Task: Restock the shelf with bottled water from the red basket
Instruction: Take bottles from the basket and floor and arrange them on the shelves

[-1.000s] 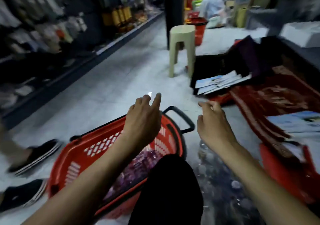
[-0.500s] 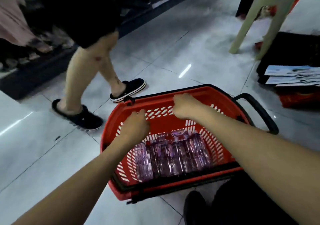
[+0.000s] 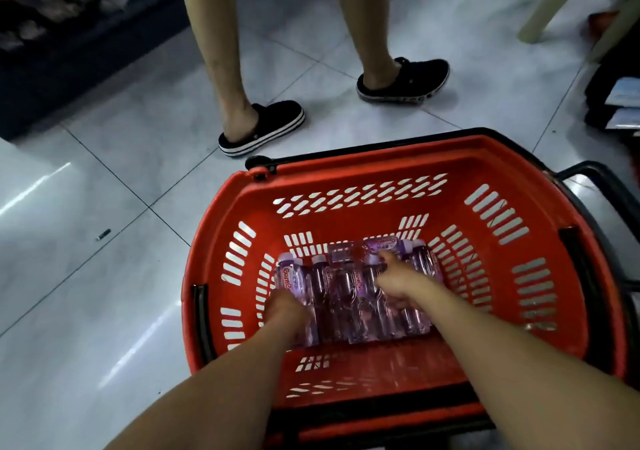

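The red basket (image 3: pixel 381 175) sits on the floor (image 3: pixel 104 311) with the water bottles (image 3: pixel 346 297) lying flat inside, easy to reach. The left hand (image 3: pixel 289 311) grips their end, I think to lift. The right hand (image 3: pixel 398 281) lies on top, and I cannot tell if it holds them.

Purple-tinted water bottles (image 3: pixel 349 297) flat in red basket (image 3: pixel 381 162)

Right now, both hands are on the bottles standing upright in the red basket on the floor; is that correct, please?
Not quite: the bottles lie on their sides, caps toward the far wall. The head view shows it. The left hand and right hand are on them in the red basket on the floor.
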Tool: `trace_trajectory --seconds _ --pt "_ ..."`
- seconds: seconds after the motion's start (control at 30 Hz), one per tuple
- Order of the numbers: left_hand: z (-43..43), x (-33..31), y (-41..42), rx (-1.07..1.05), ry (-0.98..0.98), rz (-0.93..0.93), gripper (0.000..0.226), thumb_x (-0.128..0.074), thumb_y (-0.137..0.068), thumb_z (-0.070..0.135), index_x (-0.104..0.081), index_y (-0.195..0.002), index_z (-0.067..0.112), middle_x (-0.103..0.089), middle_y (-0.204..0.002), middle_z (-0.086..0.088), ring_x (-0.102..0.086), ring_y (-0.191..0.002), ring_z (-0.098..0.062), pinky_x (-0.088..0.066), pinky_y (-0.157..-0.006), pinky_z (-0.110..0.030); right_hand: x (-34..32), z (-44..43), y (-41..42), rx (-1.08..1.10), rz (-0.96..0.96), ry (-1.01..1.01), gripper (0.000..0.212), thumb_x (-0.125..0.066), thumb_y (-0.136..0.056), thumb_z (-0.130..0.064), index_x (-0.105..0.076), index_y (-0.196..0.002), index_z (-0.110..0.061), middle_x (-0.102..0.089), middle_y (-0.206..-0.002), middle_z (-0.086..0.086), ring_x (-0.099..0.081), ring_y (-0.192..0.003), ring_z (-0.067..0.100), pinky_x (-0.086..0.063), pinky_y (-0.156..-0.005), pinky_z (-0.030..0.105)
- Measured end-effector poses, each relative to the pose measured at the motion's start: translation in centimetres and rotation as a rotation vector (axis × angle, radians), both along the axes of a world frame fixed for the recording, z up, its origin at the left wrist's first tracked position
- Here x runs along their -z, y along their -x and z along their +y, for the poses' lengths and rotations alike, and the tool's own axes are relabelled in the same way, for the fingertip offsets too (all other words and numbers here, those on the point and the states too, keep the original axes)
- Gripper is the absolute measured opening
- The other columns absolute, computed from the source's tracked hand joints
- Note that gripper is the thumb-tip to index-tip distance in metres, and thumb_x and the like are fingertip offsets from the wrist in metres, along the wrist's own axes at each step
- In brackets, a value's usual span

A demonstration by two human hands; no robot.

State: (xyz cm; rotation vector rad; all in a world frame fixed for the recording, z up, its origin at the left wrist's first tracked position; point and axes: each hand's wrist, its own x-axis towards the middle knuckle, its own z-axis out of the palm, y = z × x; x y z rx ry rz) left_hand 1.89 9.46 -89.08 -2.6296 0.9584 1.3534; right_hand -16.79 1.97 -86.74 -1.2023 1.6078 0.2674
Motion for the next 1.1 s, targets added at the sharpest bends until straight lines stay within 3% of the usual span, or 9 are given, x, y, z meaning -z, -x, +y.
trace_trajectory --seconds 0.1,0.23,0.3,0.4,0.63,0.7,0.83,0.97,1.1 --pt "-0.5 0.9 -0.1 -0.038 0.0 0.01 0.019 -0.055 -0.095 0.009 -0.058 -0.114 0.004 -0.059 -0.088 -0.007 -0.062 -0.081 -0.021 -0.051 -0.064 -0.027 1.5 -0.6 -0.2 0.072 -0.135 -0.014 0.077 -0.05 -0.097 -0.009 -0.007 -0.154 -0.038 -0.045 -0.141 0.01 -0.046 -0.059 0.008 -0.041 -0.038 0.016" --pt "-0.8 1.6 -0.2 -0.07 0.009 0.015 0.018 -0.054 -0.095 0.011 -0.058 -0.112 0.009 -0.063 -0.1 -0.009 -0.064 -0.093 -0.024 -0.055 -0.082 -0.032 3.1 -1.9 -2.2 0.099 -0.186 -0.046 0.076 -0.053 -0.098 -0.03 -0.001 -0.153 -0.042 -0.056 -0.111 0.005 -0.051 -0.066 0.012 -0.053 -0.057 0.027" --pt "-0.7 2.0 -0.3 -0.06 -0.006 0.012 0.023 -0.055 -0.094 0.011 -0.057 -0.116 0.008 -0.064 -0.105 -0.01 -0.065 -0.098 -0.025 -0.055 -0.088 -0.035 3.5 -2.1 -2.5 0.102 -0.177 -0.056 0.073 -0.052 -0.098 -0.036 -0.002 -0.152 -0.043 -0.056 -0.118 0.01 -0.054 -0.065 0.013 -0.056 -0.065 0.031" --pt "-0.9 2.4 -0.6 -0.007 -0.005 -0.024 0.033 -0.061 -0.089 0.008 -0.057 -0.121 -0.001 -0.063 -0.117 -0.016 -0.062 -0.109 -0.031 -0.051 -0.088 -0.032 3.6 -2.2 -2.6 0.1 -0.166 0.083 0.061 -0.048 -0.099 -0.042 -0.018 -0.151 -0.034 -0.047 -0.14 0.01 -0.061 -0.08 0.015 -0.048 -0.065 0.024" --pt "-1.2 2.1 -1.1 -0.002 -0.046 -0.008 0.033 -0.057 -0.093 0.01 -0.056 -0.123 -0.004 -0.063 -0.12 -0.02 -0.062 -0.111 -0.034 -0.051 -0.091 -0.036 4.4 0.5 -2.9 0.297 -0.13 0.323 0.031 -0.051 -0.093 -0.054 -0.049 -0.114 -0.032 -0.055 -0.106 -0.009 -0.067 -0.092 0.029 -0.058 -0.078 0.042" --pt "-1.2 2.4 -1.3 -0.008 -0.079 0.051 0.024 -0.057 -0.093 0.009 -0.059 -0.116 0.002 -0.066 -0.111 -0.016 -0.066 -0.101 -0.029 -0.055 -0.09 -0.037 4.4 0.7 -2.5 0.335 -0.097 0.339 0.031 -0.055 -0.09 -0.056 -0.049 -0.106 -0.031 -0.062 -0.107 -0.002 -0.066 -0.091 0.028 -0.056 -0.071 0.036" --pt "-1.3 2.7 -1.3 -0.033 -0.06 0.128 0.011 -0.054 -0.095 0.011 -0.059 -0.104 0.008 -0.068 -0.104 -0.013 -0.069 -0.093 -0.026 -0.058 -0.087 -0.041 4.8 0.1 -2.4 0.318 -0.138 0.146 0.071 -0.051 -0.088 -0.062 -0.019 -0.147 -0.039 -0.038 -0.152 0.009 -0.055 -0.12 0.037 -0.048 -0.098 0.047" --pt "-1.0 2.6 -1.6 -0.05 -0.037 0.106 0.026 -0.06 -0.091 0.008 -0.058 -0.116 0.002 -0.067 -0.105 -0.013 -0.067 -0.095 -0.028 -0.057 -0.085 -0.038 3.6 -1.3 -1.3 0.244 -0.129 0.153 0.066 -0.041 -0.097 -0.055 -0.017 -0.153 -0.032 -0.038 -0.153 0.004 -0.057 -0.117 0.03 -0.045 -0.091 0.033" --pt "-1.1 2.4 -1.8 -0.079 -0.026 0.103 0.036 -0.062 -0.088 0.006 -0.054 -0.121 -0.003 -0.054 -0.079 -0.005 -0.058 -0.086 -0.024 -0.054 -0.063 -0.032 3.1 -1.6 -0.1 0.164 -0.073 0.127 0.07 -0.038 -0.098 -0.056 -0.008 -0.155 -0.028 -0.027 -0.158 0.006 -0.046 -0.131 0.035 -0.04 -0.094 0.034"
